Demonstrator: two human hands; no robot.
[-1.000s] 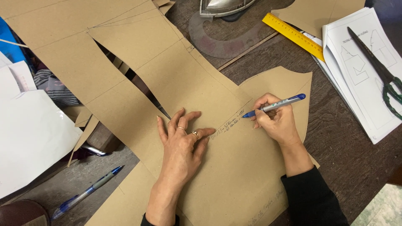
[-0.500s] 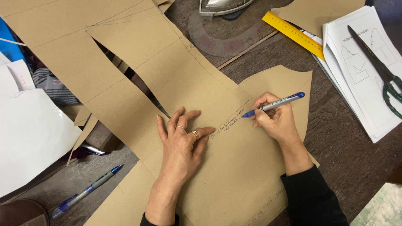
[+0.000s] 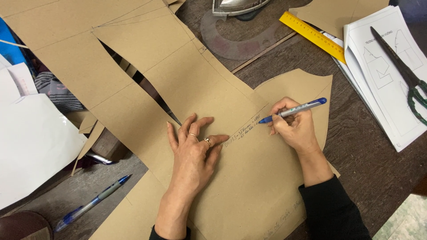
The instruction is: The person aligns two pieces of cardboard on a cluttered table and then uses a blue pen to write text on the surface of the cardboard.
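Brown kraft-paper pattern piece (image 3: pixel 195 89): left hand (image 3: pixel 191 153) spread flat on it; right hand (image 3: pixel 296 126) pinching a blue-capped pen (image 3: pixel 293 110), tip at the handwritten line. Firm, steady pressure prevents paper shift.

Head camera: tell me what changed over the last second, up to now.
Very little. The right hand holds the blue pen with its tip at the end of the handwritten lines, a hair further along than before. The left hand stays flat on the brown pattern paper. The scissors, yellow ruler and spare pen have not moved.
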